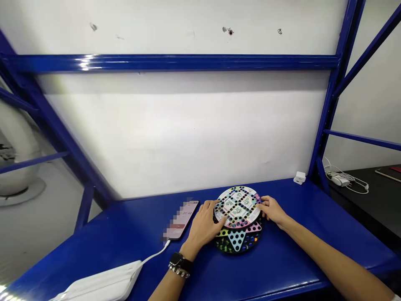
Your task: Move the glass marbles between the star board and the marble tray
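Observation:
A round white game board with coloured edges and rows of black holes lies tilted on top of a round black star-pattern game board. The lower board has pink, yellow and pale blue star points. My left hand rests across the near left edge of the white board, fingers on its face. My right hand grips the board's right rim. Both hands hold the white board from opposite sides. Part of the lower board is hidden beneath it.
A smartphone with a pixelated screen lies left of the boards on the blue shelf. Its white cable runs to a white pouch. A white plug sits at the back. Blue steel uprights and a white wall stand behind.

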A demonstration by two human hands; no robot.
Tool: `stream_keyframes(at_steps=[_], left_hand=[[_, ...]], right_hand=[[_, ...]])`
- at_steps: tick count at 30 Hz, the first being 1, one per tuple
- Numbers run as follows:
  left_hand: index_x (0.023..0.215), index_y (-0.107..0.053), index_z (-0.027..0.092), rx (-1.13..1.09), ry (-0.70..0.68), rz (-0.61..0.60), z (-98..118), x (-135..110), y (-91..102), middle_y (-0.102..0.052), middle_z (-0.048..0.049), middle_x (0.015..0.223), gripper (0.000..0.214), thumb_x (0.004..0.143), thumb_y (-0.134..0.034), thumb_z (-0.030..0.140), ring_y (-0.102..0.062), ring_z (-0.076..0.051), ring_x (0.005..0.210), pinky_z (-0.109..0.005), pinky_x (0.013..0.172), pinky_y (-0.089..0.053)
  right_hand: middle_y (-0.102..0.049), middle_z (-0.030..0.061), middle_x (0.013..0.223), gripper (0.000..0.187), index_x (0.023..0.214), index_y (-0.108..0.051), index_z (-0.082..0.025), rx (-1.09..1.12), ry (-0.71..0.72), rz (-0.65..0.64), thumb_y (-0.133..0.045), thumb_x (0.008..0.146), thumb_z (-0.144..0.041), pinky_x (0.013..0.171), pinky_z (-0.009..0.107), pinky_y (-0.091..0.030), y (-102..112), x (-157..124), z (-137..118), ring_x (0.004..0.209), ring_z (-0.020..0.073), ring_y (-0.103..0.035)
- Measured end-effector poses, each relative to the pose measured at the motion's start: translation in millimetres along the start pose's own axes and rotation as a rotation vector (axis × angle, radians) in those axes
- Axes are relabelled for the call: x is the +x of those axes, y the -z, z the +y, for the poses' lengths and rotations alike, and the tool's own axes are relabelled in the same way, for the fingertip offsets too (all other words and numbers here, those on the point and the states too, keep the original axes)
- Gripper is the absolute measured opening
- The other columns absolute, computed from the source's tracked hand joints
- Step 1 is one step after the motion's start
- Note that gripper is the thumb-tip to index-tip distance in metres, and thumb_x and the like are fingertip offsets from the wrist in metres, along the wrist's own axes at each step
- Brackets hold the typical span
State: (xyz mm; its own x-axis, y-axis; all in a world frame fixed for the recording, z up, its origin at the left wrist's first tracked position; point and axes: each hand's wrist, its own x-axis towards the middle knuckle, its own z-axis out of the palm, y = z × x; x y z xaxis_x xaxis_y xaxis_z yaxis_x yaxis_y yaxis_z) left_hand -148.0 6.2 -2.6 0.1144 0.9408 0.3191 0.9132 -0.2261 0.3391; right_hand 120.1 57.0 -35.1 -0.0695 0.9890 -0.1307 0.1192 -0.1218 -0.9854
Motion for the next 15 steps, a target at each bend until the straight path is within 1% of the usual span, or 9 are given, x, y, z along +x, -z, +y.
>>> stream_keyframes(at_steps=[2,3,5,7,9,11,13,15], left_hand=[[0.135,-0.047,0.016,0.007,0.073,-0.048,-2,1,-1.0,-0.054,-0.0142,0.136,0.065,0.082,-0.054,0.052,-0.053,-0.032,0.123,-0.044,0.101,-0.044],[0.139,-0.044,0.014,0.008,0.116,-0.074,-4,1,-1.4,-0.052,-0.0157,0.14,0.069,0.083,-0.052,0.055,-0.051,-0.032,0.127,-0.045,0.102,-0.043],[0.141,-0.042,0.012,0.007,0.194,-0.117,-5,2,-2.0,-0.05,-0.0181,0.143,0.073,0.086,-0.045,0.06,-0.05,-0.033,0.13,-0.046,0.103,-0.042],[0.138,-0.046,0.011,0.005,0.223,-0.147,-6,3,-1.9,-0.054,-0.0188,0.139,0.07,0.089,-0.04,0.06,-0.053,-0.033,0.127,-0.046,0.102,-0.042],[0.135,-0.05,0.014,0.016,0.179,-0.171,-7,3,-1.0,-0.059,-0.0168,0.134,0.066,0.088,-0.043,0.059,-0.056,-0.033,0.122,-0.045,0.1,-0.044],[0.134,-0.052,0.016,0.033,0.1,-0.189,-7,2,-0.1,-0.06,-0.0148,0.129,0.064,0.086,-0.047,0.058,-0.058,-0.032,0.118,-0.044,0.097,-0.046],[0.135,-0.052,0.017,0.041,0.04,-0.192,-7,1,0.2,-0.059,-0.0143,0.127,0.065,0.084,-0.05,0.059,-0.059,-0.032,0.115,-0.043,0.094,-0.047],[0.136,-0.052,0.017,0.032,0.021,-0.18,-8,1,-0.7,-0.059,-0.0143,0.127,0.066,0.085,-0.05,0.059,-0.059,-0.032,0.113,-0.042,0.092,-0.049]], right_hand=[[-0.052,-0.0082,0.062,0.055,0.126,-0.052,-0.015,-0.058,0.016,-0.031,-0.065,0.073,-0.021,0.044,0.02,-0.033,0,-3,-3,0.047,0.0084,-0.045],[-0.049,-0.0092,0.059,0.058,0.13,-0.051,-0.015,-0.086,0.031,-0.051,-0.063,0.073,-0.019,0.046,0.021,-0.034,0,-5,-5,0.046,0.0083,-0.044],[-0.045,-0.0095,0.055,0.056,0.129,-0.054,-0.013,-0.156,0.078,-0.101,-0.059,0.074,-0.018,0.05,0.023,-0.035,1,-7,-7,0.047,0.0093,-0.042],[-0.044,-0.0082,0.054,0.047,0.121,-0.062,-0.014,-0.264,0.162,-0.134,-0.058,0.075,-0.021,0.054,0.025,-0.036,1,-9,-6,0.05,0.0112,-0.043],[-0.048,-0.006,0.055,0.039,0.114,-0.066,-0.016,-0.396,0.258,-0.117,-0.059,0.077,-0.028,0.058,0.027,-0.037,1,-10,-5,0.054,0.0134,-0.046],[-0.055,-0.0027,0.062,0.04,0.116,-0.065,-0.018,-0.523,0.306,-0.072,-0.06,0.08,-0.036,0.063,0.029,-0.039,1,-11,-2,0.061,0.0161,-0.051],[-0.062,0.0018,0.074,0.046,0.125,-0.061,-0.02,-0.641,0.296,-0.036,-0.056,0.085,-0.042,0.069,0.031,-0.042,2,-11,0,0.072,0.0199,-0.058],[-0.066,0.0069,0.089,0.049,0.132,-0.056,-0.02,-0.775,0.258,-0.019,-0.051,0.089,-0.044,0.076,0.035,-0.044,4,-12,1,0.085,0.0239,-0.061]])
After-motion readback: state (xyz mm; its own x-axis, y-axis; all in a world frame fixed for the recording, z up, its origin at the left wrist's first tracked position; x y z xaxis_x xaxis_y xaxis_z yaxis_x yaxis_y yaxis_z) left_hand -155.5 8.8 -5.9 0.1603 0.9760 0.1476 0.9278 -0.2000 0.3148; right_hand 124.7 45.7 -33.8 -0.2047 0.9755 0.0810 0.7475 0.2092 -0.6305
